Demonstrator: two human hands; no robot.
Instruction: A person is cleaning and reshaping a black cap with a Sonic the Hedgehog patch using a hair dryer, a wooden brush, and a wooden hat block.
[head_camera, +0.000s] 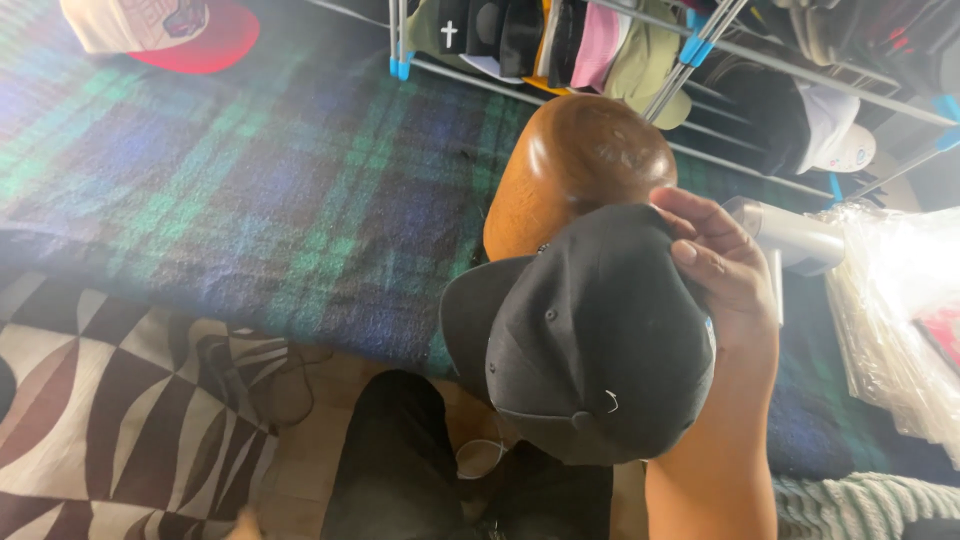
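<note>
**Black cap held beside a wooden hat block**

Right hand (722, 262) — fingers (700, 250) curled over the crown edge of a black baseball cap (590, 335), brim pointing left, crown facing the camera. Just behind the cap: a rounded brown wooden hat block (575, 160), standing on a blue-and-green plaid cloth (250, 180). Behind the hand, a silver handheld appliance (795, 235). Upper edge — a metal rack (690, 50) hung with caps in several colours. Top left, a cream cap with red brim (165, 30). Right edge, clear plastic bags (900, 310). Lower left, a patterned rug (110, 420). Left hand not visible.
</note>
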